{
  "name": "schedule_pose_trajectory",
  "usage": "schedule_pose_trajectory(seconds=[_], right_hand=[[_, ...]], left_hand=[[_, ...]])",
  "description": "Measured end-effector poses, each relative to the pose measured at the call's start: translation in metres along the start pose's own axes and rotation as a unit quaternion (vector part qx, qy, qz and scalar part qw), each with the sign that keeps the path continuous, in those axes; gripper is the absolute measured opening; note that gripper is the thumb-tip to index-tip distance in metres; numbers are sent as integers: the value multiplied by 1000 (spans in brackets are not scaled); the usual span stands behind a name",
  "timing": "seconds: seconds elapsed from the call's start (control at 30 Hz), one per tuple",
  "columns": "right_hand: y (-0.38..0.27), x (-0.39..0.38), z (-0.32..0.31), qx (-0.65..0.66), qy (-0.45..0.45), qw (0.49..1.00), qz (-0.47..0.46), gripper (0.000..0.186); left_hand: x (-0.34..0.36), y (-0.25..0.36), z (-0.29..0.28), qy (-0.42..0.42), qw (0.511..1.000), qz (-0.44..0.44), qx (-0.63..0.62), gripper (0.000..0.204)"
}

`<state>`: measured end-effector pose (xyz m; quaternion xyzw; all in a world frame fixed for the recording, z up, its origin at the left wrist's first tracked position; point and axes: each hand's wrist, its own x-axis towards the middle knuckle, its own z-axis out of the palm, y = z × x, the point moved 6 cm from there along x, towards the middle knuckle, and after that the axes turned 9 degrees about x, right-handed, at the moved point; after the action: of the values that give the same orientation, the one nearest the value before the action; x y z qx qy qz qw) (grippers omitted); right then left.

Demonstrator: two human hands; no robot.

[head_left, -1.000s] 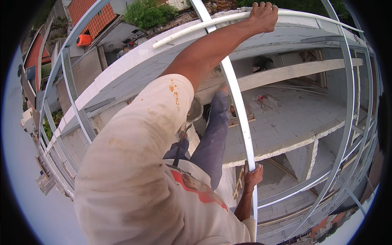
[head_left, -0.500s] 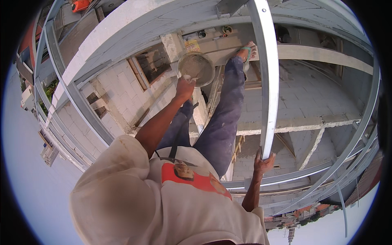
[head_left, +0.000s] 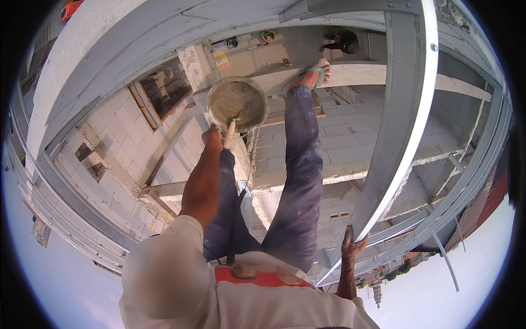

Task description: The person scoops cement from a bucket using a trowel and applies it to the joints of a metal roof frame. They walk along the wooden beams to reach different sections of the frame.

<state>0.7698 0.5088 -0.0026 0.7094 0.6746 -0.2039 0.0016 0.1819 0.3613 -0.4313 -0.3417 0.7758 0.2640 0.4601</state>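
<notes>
"Hands well apart, but how does each arm lie?"

"Left forearm stretches forward, the left hand (head_left: pixel 213 138) curled at the near rim of a bucket (head_left: pixel 266 105) of grey mortar (head_left: pixel 227 101); I can't tell whether it grips."

"And the trowel (head_left: pixel 230 132)?"

"Just beside those fingers: wooden handle over the rim, blade end in the mortar."

"Right arm?"

"Reaching out low at the side, right hand (head_left: pixel 354 247) wrapped around a metal beam (head_left: pixel 399 120)."

"Where's the bucket?"

"Ahead, left of the sandalled foot (head_left: pixel 316 75)."
</notes>
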Motion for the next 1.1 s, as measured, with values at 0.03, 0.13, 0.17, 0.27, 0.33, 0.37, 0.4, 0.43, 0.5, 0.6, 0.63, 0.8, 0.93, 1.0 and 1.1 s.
schedule_pose_trajectory(seconds=[0.03,0.13,0.17,0.27,0.33,0.37,0.4,0.43,0.5,0.6,0.63,0.8,0.93,1.0,1.1], right_hand=[[5,-8,2,-23,0,999,-24,88],[-4,-15,12,-71,37,993,-81,90],[-8,-14,12,-61,44,993,-95,90],[-11,-15,14,-29,49,996,-62,80],[-15,3,6,-1,17,999,-29,73],[-20,17,0,8,12,1000,-23,69],[-27,24,-5,9,21,999,-28,65],[-33,27,-8,13,31,999,-26,62],[-37,24,-11,20,43,999,15,56],[-43,26,-19,12,1,996,92,60],[-45,21,-23,6,0,994,105,60],[-40,12,-27,-26,65,995,77,59],[-36,15,-17,25,1,994,105,54],[-40,22,-13,46,-35,990,128,53],[-37,22,-20,52,1,993,101,54]], left_hand=[[-1,-2,-2,-16,1000,14,-3,42],[-57,9,34,-229,953,31,-198,44],[-73,20,45,-219,957,16,-189,45],[-113,46,62,-178,972,-1,-155,47],[-123,57,63,-131,982,25,-132,48],[-119,56,58,-137,983,20,-122,48],[-117,54,48,-139,984,16,-107,49],[-134,61,43,-187,977,51,-91,48],[-187,86,23,-220,970,98,-43,45],[-301,128,-5,-199,967,157,37,38],[-336,140,-12,-204,960,181,68,38],[-495,175,-31,-227,911,293,181,33],[-561,207,-46,-222,861,364,277,35],[-603,229,-57,-212,839,395,308,36],[-678,257,-47,-219,812,421,340,33]])
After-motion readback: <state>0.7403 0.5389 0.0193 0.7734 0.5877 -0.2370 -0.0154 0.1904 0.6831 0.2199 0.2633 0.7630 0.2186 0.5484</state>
